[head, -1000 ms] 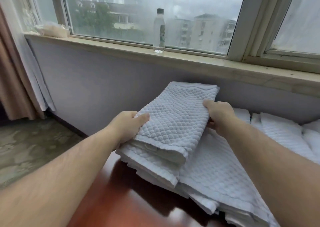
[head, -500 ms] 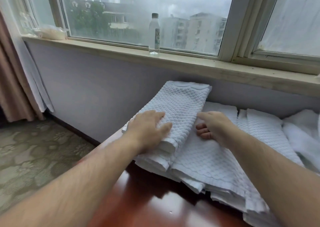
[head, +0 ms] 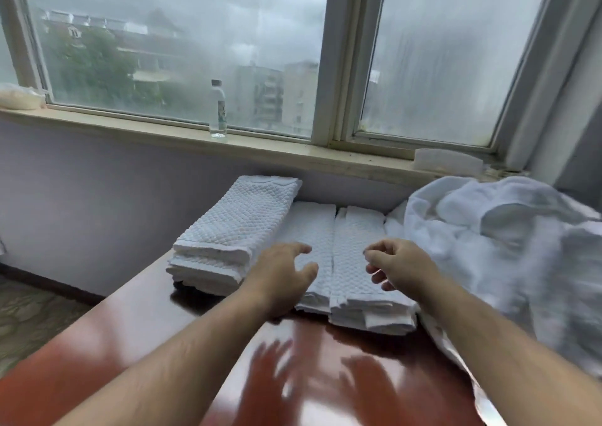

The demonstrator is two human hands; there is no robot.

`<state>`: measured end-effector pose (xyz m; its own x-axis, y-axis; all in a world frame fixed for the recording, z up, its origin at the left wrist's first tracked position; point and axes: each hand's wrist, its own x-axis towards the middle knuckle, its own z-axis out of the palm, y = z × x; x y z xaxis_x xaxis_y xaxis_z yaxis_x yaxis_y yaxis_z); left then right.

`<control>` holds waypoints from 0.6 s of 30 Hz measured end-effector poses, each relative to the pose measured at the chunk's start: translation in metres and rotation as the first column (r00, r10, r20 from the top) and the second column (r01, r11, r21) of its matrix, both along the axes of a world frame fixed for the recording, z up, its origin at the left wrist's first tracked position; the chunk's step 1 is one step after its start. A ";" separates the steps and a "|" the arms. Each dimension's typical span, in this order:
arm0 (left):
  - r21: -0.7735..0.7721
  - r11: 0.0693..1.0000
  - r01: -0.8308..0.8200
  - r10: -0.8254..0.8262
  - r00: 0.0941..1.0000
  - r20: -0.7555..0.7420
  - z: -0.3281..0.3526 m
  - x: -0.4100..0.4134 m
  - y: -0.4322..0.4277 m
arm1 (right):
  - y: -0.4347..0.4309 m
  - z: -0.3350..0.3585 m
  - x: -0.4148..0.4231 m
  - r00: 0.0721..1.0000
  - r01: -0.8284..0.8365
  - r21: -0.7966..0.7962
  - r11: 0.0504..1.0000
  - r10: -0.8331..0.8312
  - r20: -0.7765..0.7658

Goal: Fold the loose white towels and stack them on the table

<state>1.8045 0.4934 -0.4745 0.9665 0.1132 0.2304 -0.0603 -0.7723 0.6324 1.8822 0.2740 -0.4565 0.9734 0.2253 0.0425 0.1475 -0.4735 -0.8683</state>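
**Fig. — Both grips free above the folded stacks, between one towel and the next**

The left grip (head: 283,275) and right grip (head: 402,267) are both released. Their fingers are loosely curled and hold nothing, poised over the two low folded stacks (head: 345,262) at the centre of the frame. Whether they brush the cloth cannot be told. A taller folded stack (head: 234,230) lies just beside these at centre left, on the glossy red-brown surface (head: 130,344). The loose white towels (head: 505,246) are heaped at the right of the frame, against the low stacks.

Judged step: folded pieces are set down and the next towel is not yet taken. The next move calls for a reach to the right into the heap, to separate a single towel by an edge or corner.

The clear bottle (head: 217,109) on the windowsill (head: 277,152) carries a label too small to read. No other writing shows.
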 end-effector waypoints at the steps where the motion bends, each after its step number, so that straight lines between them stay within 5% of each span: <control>1: -0.005 0.999 0.032 -0.032 1.000 0.002 0.000 -0.003 -0.016 | -0.017 0.002 -0.012 0.999 0.028 0.001 1.000 -0.028 0.016; 12: -0.153 0.896 0.416 -0.411 0.909 0.070 -0.024 -0.008 -0.168 | -0.167 -0.041 -0.075 0.912 0.397 0.147 0.906 -0.407 0.046; 18: -0.240 0.838 0.489 -0.464 0.872 0.157 -0.058 0.035 -0.215 | -0.196 -0.067 -0.046 0.892 0.419 0.385 0.823 -0.453 -0.002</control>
